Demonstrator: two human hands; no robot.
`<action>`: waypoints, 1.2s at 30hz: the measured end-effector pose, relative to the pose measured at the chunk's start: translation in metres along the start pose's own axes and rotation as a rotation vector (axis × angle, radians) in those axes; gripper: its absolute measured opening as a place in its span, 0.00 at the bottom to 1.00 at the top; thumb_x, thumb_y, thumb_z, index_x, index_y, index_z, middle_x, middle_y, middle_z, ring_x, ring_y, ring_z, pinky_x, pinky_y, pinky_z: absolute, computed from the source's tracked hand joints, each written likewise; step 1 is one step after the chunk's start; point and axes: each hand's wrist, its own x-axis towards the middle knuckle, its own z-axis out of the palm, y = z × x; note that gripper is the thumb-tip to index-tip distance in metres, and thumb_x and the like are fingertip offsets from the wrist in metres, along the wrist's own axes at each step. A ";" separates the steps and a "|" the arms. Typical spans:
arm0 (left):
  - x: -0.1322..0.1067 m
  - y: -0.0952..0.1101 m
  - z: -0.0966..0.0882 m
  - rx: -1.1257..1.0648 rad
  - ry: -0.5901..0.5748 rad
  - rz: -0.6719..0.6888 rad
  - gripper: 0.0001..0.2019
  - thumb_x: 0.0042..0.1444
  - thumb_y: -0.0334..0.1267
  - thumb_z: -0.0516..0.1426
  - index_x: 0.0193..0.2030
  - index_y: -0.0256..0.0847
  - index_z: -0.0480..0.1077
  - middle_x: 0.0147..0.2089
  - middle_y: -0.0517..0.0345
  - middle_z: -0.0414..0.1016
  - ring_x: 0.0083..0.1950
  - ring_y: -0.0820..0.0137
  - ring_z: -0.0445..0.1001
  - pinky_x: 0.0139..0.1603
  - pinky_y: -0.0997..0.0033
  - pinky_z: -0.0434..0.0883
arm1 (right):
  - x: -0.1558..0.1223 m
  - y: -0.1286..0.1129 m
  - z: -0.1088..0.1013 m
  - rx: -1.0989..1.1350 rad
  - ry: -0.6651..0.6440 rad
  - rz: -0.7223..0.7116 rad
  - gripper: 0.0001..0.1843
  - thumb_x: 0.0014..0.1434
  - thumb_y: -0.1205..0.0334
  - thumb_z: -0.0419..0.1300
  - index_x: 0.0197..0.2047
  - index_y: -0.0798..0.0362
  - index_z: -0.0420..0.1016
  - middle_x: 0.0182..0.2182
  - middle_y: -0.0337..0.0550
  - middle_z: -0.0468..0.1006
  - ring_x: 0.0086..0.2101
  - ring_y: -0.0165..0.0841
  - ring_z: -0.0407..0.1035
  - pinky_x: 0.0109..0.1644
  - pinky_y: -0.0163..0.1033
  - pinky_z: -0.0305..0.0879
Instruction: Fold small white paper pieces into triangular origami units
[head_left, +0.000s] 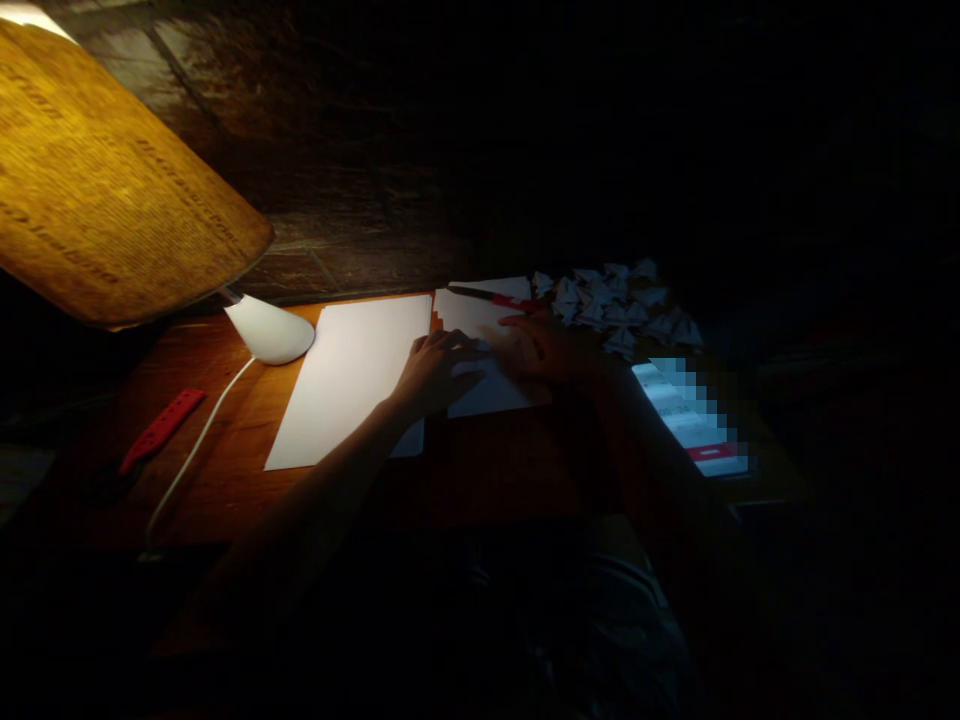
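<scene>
My left hand (437, 368) and my right hand (541, 347) rest close together on a small white paper sheet (491, 392) at the middle of a wooden table (247, 430). Both hands have their fingers bent and pressed down on the paper. A larger stack of white paper (352, 385) lies just left of my left hand. Red-handled scissors (504, 298) lie on another paper just beyond my right hand. A pile of several small folded white paper pieces (619, 300) sits at the back right.
A lit lamp with a yellow printed shade (105, 190) and white base (271, 330) stands at the left, its white cord (191, 455) running forward. A red strip-like tool (159, 428) lies at the left. A glowing phone screen (690, 415) is at the right. Surroundings are dark.
</scene>
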 end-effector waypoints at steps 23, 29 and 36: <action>-0.002 0.001 -0.001 0.077 -0.016 0.053 0.18 0.71 0.44 0.61 0.65 0.61 0.79 0.64 0.53 0.76 0.66 0.52 0.69 0.69 0.42 0.68 | -0.001 0.005 -0.001 0.049 -0.015 0.047 0.45 0.49 0.60 0.76 0.70 0.52 0.73 0.64 0.61 0.73 0.60 0.55 0.73 0.61 0.58 0.75; -0.002 0.002 -0.001 0.110 -0.052 0.051 0.15 0.72 0.43 0.61 0.62 0.60 0.82 0.66 0.52 0.73 0.67 0.51 0.68 0.70 0.41 0.68 | 0.004 0.002 0.009 -0.020 0.070 0.054 0.41 0.51 0.50 0.77 0.66 0.51 0.76 0.61 0.58 0.76 0.60 0.55 0.72 0.65 0.59 0.71; -0.002 0.000 -0.001 0.061 -0.024 0.078 0.18 0.71 0.43 0.61 0.64 0.65 0.80 0.64 0.53 0.73 0.66 0.51 0.67 0.70 0.40 0.67 | 0.014 0.001 0.024 -0.054 0.189 0.091 0.36 0.51 0.56 0.78 0.61 0.55 0.76 0.58 0.61 0.77 0.57 0.54 0.72 0.61 0.58 0.70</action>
